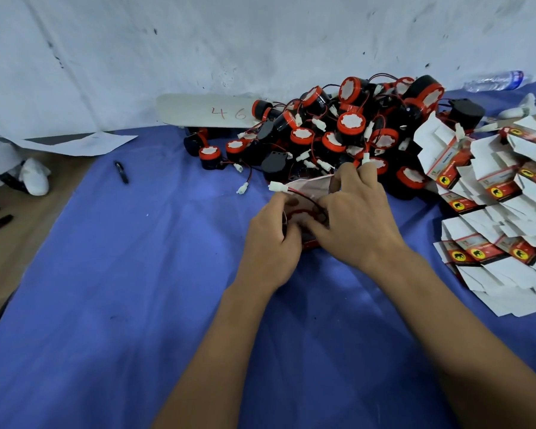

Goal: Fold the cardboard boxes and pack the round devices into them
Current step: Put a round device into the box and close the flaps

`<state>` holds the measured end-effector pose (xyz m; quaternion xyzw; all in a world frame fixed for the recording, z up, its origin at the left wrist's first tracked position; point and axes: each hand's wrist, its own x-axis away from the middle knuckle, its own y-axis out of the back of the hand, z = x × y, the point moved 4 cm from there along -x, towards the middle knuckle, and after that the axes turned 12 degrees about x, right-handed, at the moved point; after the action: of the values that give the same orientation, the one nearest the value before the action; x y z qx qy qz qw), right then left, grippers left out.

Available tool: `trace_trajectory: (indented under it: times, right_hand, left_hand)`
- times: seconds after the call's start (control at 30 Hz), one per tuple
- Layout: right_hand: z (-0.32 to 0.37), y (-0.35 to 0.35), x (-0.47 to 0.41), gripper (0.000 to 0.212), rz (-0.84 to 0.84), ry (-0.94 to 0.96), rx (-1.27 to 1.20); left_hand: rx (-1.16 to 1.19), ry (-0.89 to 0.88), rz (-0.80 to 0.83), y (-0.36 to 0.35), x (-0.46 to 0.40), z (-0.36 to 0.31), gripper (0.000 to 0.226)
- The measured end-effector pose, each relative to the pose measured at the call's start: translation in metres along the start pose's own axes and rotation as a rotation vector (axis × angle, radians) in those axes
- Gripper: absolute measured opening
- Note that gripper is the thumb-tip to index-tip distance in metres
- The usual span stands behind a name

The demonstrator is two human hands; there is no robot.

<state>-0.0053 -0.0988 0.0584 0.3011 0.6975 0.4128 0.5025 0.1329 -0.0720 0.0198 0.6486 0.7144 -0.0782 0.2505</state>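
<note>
- Where the two hands meet at the middle of the blue cloth (136, 274), both clenched on one small cardboard box (304, 185), white flap tipped up and away.
- Left hand (273, 239): fingers curled round the near left side of the box, thumb tucked inward.
- Right hand (358, 218): fingers (345, 178) pinching the top flap, thumb pressing toward the opening.
- Inside the box, between the two grips: a round device (304, 213), red rim partly seen, mostly hidden by fingers.
- Trailing out of the opening to the left: its red and black wire, ending in a white plug (277, 187) just beyond the flap.
- Directly behind the hands, touching the wall side of the table: heap of round devices (350, 125), black bodies, red caps with white centres, wires and white plugs tangled through.
- At the right edge, overlapping in rows: flat unfolded boxes (489, 243), white inside, red and black bands with a yellow emblem.
- Behind the heap, leaning along the wall: pale card marked "46" (208, 111).
- Far right at the back, lying on its side: clear water bottle (495, 80).
- Left on the cloth, well apart from the hands: dark pen (122, 172).
- Farther left, off the cloth: sheet of paper (81, 144) and white crumpled cloth (34, 176).
</note>
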Motion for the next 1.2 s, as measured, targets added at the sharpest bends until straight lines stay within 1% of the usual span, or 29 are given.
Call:
trace_trajectory:
  times: [0.1, 0.17, 0.27, 0.37, 0.47, 0.57, 0.67, 0.73, 0.8, 0.9, 1.13, 1.2]
  right_hand:
    - [0.003, -0.001, -0.002, 0.053, 0.028, -0.019, 0.005]
    - [0.005, -0.001, -0.003, 0.055, 0.067, -0.037, 0.012]
    - [0.007, 0.001, -0.009, 0.050, 0.127, -0.067, 0.005]
    - [0.012, 0.004, -0.014, 0.042, 0.194, -0.082, 0.004]
    - [0.018, 0.008, -0.020, 0.038, 0.257, -0.087, 0.017]
    - [0.018, 0.012, -0.023, 0.042, 0.264, -0.062, 0.054]
    - [0.015, 0.011, -0.026, 0.048, 0.280, -0.010, 0.078]
    - [0.013, 0.010, -0.029, 0.056, 0.319, 0.026, 0.122]
    - [0.009, 0.009, -0.031, 0.060, 0.366, 0.033, 0.150]
    - [0.003, 0.010, -0.032, 0.062, 0.437, 0.008, 0.116]
    - [0.004, 0.005, -0.027, 0.041, 0.450, -0.004, -0.079]
    - [0.002, 0.004, -0.027, 0.044, 0.465, 0.035, -0.108]
  left_hand:
    - [0.056, 0.040, 0.029, 0.001, 0.001, 0.001, 0.043]
    - [0.040, 0.016, 0.067, 0.002, 0.000, 0.003, 0.043]
    - [-0.007, -0.031, 0.130, 0.002, -0.001, 0.007, 0.047]
    - [-0.029, -0.026, 0.105, 0.003, -0.003, 0.012, 0.058]
    - [-0.099, 0.018, 0.093, 0.004, -0.006, 0.019, 0.059]
    - [-0.163, 0.029, 0.102, 0.005, -0.007, 0.021, 0.063]
    - [-0.199, -0.007, 0.116, 0.003, -0.008, 0.018, 0.058]
    - [-0.225, -0.021, 0.123, 0.003, -0.008, 0.017, 0.056]
    - [-0.230, -0.019, 0.134, 0.004, -0.008, 0.018, 0.053]
    - [-0.256, -0.018, 0.148, 0.003, -0.008, 0.016, 0.050]
    - [-0.290, -0.034, 0.125, 0.002, -0.007, 0.013, 0.047]
    - [-0.303, -0.038, 0.112, 0.004, -0.007, 0.012, 0.051]
